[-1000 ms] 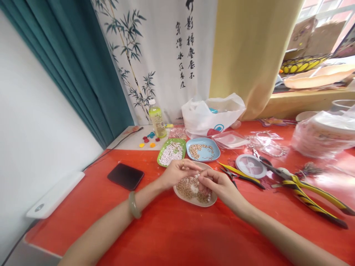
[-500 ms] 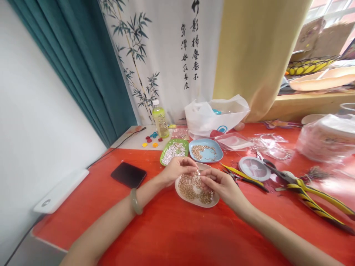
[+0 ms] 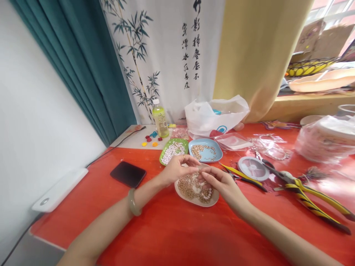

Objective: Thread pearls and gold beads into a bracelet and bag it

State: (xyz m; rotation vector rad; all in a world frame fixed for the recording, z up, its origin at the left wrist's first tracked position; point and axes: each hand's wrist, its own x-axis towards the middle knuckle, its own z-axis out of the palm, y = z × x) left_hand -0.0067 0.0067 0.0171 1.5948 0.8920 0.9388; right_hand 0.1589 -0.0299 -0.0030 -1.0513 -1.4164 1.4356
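Both hands meet over a beige dish of small gold beads on the red table. My left hand, with a ring and a pale green bangle on the wrist, is closed in a pinch above the dish's far left rim. My right hand comes from the right, fingers pinched toward the left fingertips. A few beads seem to hang between the two pinches; the thread is too fine to see.
Behind the dish stand a green tray of white beads and a blue tray of gold beads. A black phone lies left. Pliers, a thread spool, yellow-handled cutters, plastic bags and a bottle are around.
The hands stay over the dish; the right fingers have stretched up toward the left fingertips. The view has shifted slightly.
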